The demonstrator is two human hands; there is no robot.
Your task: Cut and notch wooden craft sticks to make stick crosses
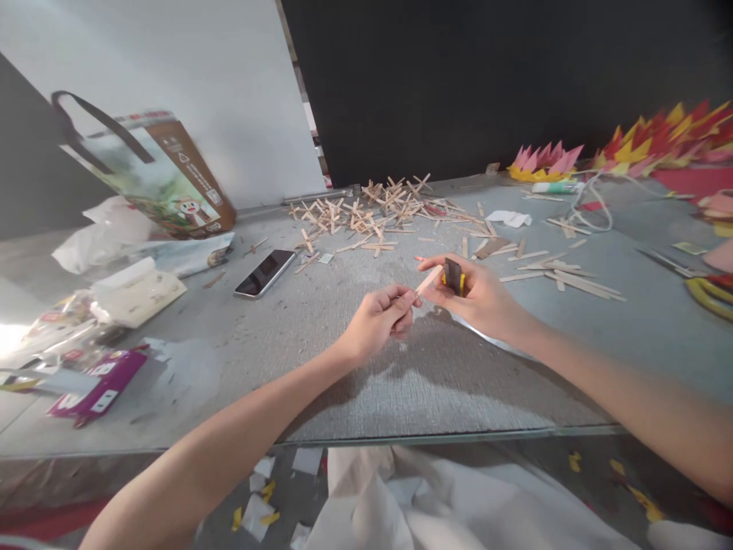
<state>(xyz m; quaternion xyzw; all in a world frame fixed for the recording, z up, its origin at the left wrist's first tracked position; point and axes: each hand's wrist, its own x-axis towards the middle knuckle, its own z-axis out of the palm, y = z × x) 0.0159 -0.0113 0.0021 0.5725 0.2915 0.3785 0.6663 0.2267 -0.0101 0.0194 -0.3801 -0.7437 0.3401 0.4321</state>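
Note:
Between the thumb and fingers of my left hand [385, 315] is a wooden craft stick [429, 281], its free end slanting up to the right. My right hand [478, 294] is just beside it, its fingers curled around a small dark and yellow object [454, 276] whose kind I cannot make out. The stick's upper end lies close to my right fingers; whether they touch it I cannot tell. A thin white curved edge [486, 336] shows under my right wrist. Behind my hands, a heap of craft sticks [355, 218] glued into crosses covers the table's back, with loose sticks [564, 276] to the right.
A phone [266, 273] lies left of my hands on the grey table [229, 382]. Farther left are a paper bag [154, 176], plastic wrappers [137, 294] and a purple packet [103, 386]. At right are scissors [707, 294], a glue stick [555, 187], a white cord [598, 221] and spiky paper decorations [658, 145].

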